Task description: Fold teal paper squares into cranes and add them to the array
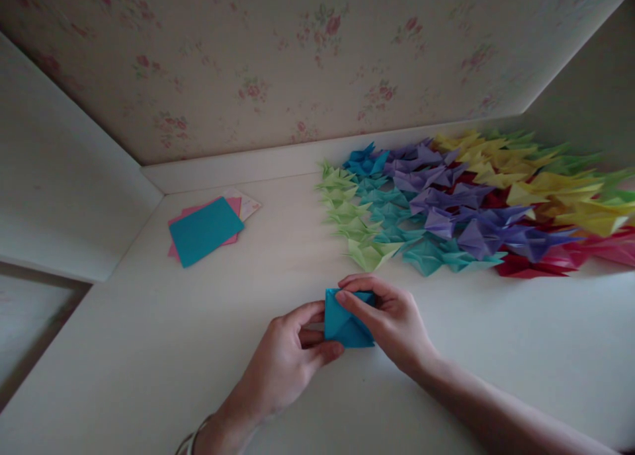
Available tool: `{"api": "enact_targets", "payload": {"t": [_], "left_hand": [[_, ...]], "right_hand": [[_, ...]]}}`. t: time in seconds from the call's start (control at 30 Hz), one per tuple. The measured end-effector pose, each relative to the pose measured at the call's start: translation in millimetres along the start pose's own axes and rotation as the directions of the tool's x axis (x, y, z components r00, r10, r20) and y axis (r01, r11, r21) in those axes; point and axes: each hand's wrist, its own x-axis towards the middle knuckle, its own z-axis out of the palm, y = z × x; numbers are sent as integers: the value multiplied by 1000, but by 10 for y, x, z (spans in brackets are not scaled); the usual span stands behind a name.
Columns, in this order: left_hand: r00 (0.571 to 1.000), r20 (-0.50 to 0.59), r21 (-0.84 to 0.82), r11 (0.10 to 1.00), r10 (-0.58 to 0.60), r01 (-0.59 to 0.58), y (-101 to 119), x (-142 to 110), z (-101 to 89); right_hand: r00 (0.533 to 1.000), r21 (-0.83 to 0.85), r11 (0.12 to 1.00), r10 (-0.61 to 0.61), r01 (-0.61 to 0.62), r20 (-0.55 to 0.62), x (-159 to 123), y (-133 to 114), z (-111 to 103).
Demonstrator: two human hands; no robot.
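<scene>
A small blue folded paper (pixel 344 326) lies on the white table (pixel 149 323) near the front middle. My left hand (pixel 288 362) pinches its left edge between thumb and fingers. My right hand (pixel 387 316) curls over its top and right side, the index finger pressing down on the upper fold. Part of the paper is hidden under my right fingers.
A stack of flat paper squares (pixel 206 230), blue on top of pink, lies at the back left. Several folded paper cranes (pixel 461 204) in green, teal, purple, yellow and red cover the back right. A floral wall (pixel 297 58) rises behind the table.
</scene>
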Motion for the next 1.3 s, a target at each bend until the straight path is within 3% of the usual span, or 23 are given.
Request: {"api": "enact_targets", "payload": {"t": [0.1, 0.2, 0.27, 0.4, 0.67, 0.87, 1.3], "left_hand": [[994, -106, 64, 997, 40, -33, 13, -23, -30], [959, -249, 184, 979, 138, -93, -5, -35, -80], [938, -278, 304, 946, 205, -117, -29, -28, -100], [906, -267, 464, 868, 328, -178, -58, -6, -98], [848, -164, 591, 738, 504, -325, -32, -23, -98], [902, -205, 495, 835, 380, -240, -32, -51, -60], [956, -204, 374, 919, 210, -122, -7, -30, -37]], "right_hand": [[995, -18, 1000, -3, 5, 98, -12, -28, -2], [985, -30, 999, -23, 29, 173, -17, -61, -5], [983, -44, 998, -29, 38, 181, -14, -72, -8], [978, -33, 997, -63, 71, 199, -6, -70, -12], [970, -31, 992, -113, 123, 216, -9, -73, -18], [968, -37, 992, -113, 124, 224, -21, -50, 1], [968, -65, 991, -102, 120, 229, -28, -50, 3]]}}
